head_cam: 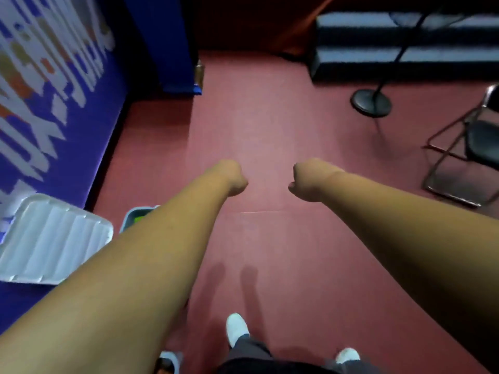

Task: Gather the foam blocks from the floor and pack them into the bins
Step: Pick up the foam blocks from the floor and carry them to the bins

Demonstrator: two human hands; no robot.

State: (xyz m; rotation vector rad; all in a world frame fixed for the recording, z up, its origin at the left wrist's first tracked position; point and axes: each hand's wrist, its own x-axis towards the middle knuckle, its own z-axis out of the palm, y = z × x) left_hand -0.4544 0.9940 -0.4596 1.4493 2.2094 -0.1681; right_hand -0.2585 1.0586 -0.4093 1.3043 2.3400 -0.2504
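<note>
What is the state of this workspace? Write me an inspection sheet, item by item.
Surface: red floor; no foam blocks seen on it.
Job's things: grey bin, mostly hidden behind the left forearm; green item inside, cannot tell if it is a foam block.
Clutter: ribbed white lid beside the blue printed wall.
Grippers: left hand and right hand both fisted, held out over the floor, nothing seen in them.
Cables: nothing seen.
Surroundings: folding chair at right; round-based stand farther back.
</note>
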